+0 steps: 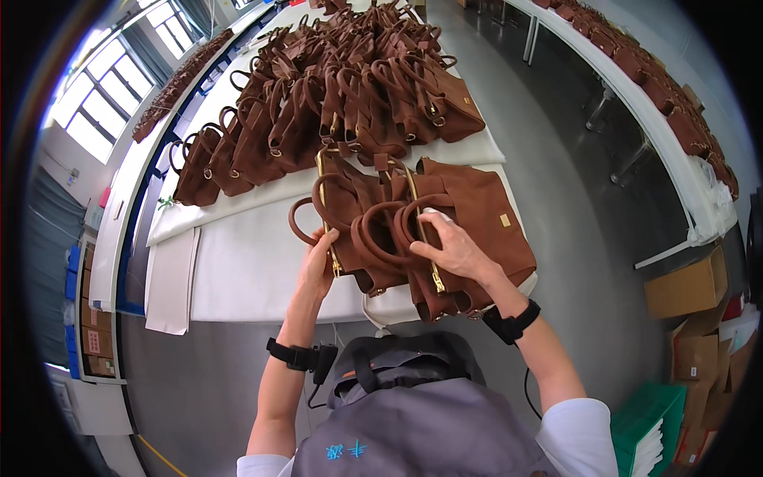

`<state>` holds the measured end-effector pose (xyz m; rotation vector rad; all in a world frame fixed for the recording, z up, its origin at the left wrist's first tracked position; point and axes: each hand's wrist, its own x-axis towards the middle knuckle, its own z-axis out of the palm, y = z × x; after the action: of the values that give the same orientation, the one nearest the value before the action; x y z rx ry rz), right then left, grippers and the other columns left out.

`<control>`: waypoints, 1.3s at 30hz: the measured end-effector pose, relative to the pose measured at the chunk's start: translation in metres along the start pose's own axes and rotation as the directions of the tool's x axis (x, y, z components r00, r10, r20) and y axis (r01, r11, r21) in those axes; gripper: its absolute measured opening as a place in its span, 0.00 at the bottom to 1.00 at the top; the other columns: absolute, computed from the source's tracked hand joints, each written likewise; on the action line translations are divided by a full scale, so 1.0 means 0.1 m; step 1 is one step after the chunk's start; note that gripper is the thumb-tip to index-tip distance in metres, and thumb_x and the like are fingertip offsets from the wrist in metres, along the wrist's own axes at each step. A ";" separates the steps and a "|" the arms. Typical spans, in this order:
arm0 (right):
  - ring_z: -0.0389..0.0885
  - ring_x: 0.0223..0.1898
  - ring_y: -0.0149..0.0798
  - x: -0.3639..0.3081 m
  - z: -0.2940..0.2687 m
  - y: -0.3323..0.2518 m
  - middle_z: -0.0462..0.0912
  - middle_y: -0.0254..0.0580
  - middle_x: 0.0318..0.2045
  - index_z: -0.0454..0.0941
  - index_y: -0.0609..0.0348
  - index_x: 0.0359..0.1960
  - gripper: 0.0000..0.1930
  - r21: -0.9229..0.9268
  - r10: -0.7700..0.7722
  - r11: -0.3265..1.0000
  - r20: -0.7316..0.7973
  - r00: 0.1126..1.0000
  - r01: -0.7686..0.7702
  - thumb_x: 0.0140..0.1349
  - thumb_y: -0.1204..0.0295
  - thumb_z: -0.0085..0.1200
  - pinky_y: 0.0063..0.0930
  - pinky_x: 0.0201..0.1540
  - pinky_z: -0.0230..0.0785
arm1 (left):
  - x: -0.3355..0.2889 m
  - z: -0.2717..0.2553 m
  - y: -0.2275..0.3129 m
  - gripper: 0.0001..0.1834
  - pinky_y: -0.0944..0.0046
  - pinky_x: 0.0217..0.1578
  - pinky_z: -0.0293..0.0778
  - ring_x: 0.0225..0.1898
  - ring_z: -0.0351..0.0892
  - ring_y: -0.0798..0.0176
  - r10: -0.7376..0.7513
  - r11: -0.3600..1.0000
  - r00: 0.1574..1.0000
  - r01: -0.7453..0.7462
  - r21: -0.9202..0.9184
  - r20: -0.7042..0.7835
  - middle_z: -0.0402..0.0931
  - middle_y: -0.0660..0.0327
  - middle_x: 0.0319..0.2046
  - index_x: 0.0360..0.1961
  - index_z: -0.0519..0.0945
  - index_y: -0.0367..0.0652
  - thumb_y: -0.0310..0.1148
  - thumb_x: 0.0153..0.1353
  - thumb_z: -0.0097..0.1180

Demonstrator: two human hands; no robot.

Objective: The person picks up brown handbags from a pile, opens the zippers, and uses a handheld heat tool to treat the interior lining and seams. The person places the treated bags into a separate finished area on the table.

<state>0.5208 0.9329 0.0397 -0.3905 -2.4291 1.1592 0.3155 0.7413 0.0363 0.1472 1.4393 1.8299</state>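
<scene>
You are holding two soft brown suede-like handbags (pixel 445 230) with round loop handles, lying at the near edge of the white surface (pixel 246 270). Your left hand (pixel 316 266) is gripping a gold-edged rim with its fingers; your right hand (pixel 449 250) is resting over an opening, its fingers partly hidden, so I cannot tell their grasp. Behind, too many brown bags (pixel 334 103) are overlapping to count.

Grey apron, white sleeves, black wristbands
</scene>
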 end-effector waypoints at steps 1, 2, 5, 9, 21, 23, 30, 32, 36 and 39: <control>0.63 0.60 0.59 0.04 -0.11 -0.07 0.65 0.65 0.57 0.64 0.63 0.56 0.29 0.054 0.000 0.999 -0.075 0.997 0.004 0.61 0.53 0.51 0.43 0.61 0.57 | -0.09 0.02 0.06 0.25 0.63 0.42 0.74 0.43 0.74 0.67 0.034 0.999 0.999 -0.034 -0.017 0.002 0.71 0.60 0.45 0.56 0.62 0.42 0.36 0.60 0.55; 0.63 0.59 0.60 0.10 -0.14 -0.05 0.64 0.66 0.58 0.63 0.64 0.57 0.27 -0.007 -0.009 1.000 -0.226 0.974 0.008 0.64 0.55 0.48 0.43 0.61 0.56 | -0.16 0.02 0.11 0.28 0.63 0.42 0.72 0.45 0.72 0.67 0.068 0.997 0.998 -0.068 -0.032 0.005 0.69 0.61 0.47 0.58 0.59 0.42 0.36 0.60 0.56; 0.59 0.62 0.61 0.15 -0.06 0.02 0.61 0.68 0.59 0.59 0.64 0.62 0.28 -0.195 -0.071 0.981 -0.414 0.908 -0.012 0.66 0.58 0.45 0.47 0.62 0.52 | -0.21 -0.04 0.04 0.35 0.58 0.51 0.68 0.56 0.67 0.63 -0.032 0.999 0.967 0.022 0.042 0.253 0.64 0.59 0.57 0.66 0.50 0.42 0.42 0.64 0.50; 0.60 0.63 0.57 -0.01 -0.14 0.28 0.60 0.63 0.62 0.65 0.60 0.60 0.26 -0.251 0.137 0.963 0.132 0.982 -0.100 0.67 0.56 0.43 0.39 0.65 0.52 | -0.11 -0.28 0.09 0.46 0.54 0.56 0.66 0.63 0.58 0.59 -0.276 0.928 0.867 0.128 0.350 0.414 0.56 0.55 0.62 0.68 0.47 0.42 0.56 0.59 0.53; 0.66 0.61 0.50 0.93 -0.72 -0.23 0.68 0.55 0.58 0.62 0.64 0.60 0.25 -0.019 0.226 0.953 -0.621 0.751 -0.303 0.69 0.59 0.40 0.36 0.61 0.56 | 0.71 -1.87 0.88 0.36 0.52 0.54 0.69 0.59 0.66 0.50 -0.153 0.967 0.893 0.047 0.250 0.424 0.63 0.48 0.60 0.66 0.55 0.42 0.48 0.63 0.51; 0.60 0.62 0.59 0.92 -0.40 -0.22 0.64 0.62 0.60 0.57 0.66 0.62 0.27 -0.222 0.171 0.881 -0.673 0.720 -0.417 0.68 0.59 0.40 0.42 0.63 0.53 | 0.76 -1.88 1.03 0.35 0.53 0.54 0.69 0.59 0.67 0.51 -0.109 0.968 0.900 -0.001 0.250 0.423 0.64 0.47 0.59 0.65 0.57 0.40 0.47 0.64 0.50; 0.50 0.66 0.62 0.78 0.03 0.06 0.49 0.66 0.66 0.48 0.56 0.68 0.34 -0.423 0.534 0.760 -0.028 0.845 -0.494 0.67 0.51 0.39 0.39 0.67 0.45 | 1.23 -1.81 1.14 0.32 0.56 0.56 0.67 0.59 0.67 0.53 -0.212 0.931 0.819 0.003 0.366 0.533 0.65 0.48 0.59 0.64 0.59 0.39 0.45 0.64 0.50; 0.51 0.66 0.63 0.97 -0.12 -0.19 0.48 0.70 0.65 0.48 0.57 0.68 0.34 -0.235 0.482 0.797 -0.306 0.821 -0.556 0.67 0.51 0.38 0.39 0.66 0.47 | 1.32 -1.83 1.26 0.32 0.57 0.55 0.68 0.58 0.68 0.54 -0.180 0.920 0.806 -0.064 0.386 0.564 0.66 0.49 0.58 0.64 0.60 0.39 0.45 0.64 0.51; 0.54 0.66 0.56 0.89 -0.08 -0.13 0.53 0.63 0.65 0.46 0.59 0.68 0.36 -0.443 0.554 0.786 0.197 0.809 -0.431 0.66 0.50 0.41 0.36 0.67 0.48 | 1.48 -1.71 1.71 0.31 0.60 0.53 0.68 0.56 0.70 0.57 -0.131 0.891 0.777 -0.180 0.418 0.615 0.69 0.51 0.56 0.62 0.63 0.39 0.44 0.62 0.53; 0.77 0.50 0.41 1.52 -0.36 -0.39 0.79 0.49 0.47 0.72 0.61 0.53 0.27 -0.478 0.702 0.661 0.124 0.701 -0.578 0.64 0.51 0.46 0.28 0.54 0.65 | 1.72 -1.72 2.23 0.27 0.62 0.53 0.68 0.55 0.71 0.59 0.090 0.860 0.815 -0.353 0.368 0.572 0.71 0.53 0.53 0.59 0.67 0.37 0.39 0.62 0.54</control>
<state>0.4033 0.9971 0.1287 -1.4235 -2.9054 0.9897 -0.0054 0.7074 0.1063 1.0409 1.4448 1.4102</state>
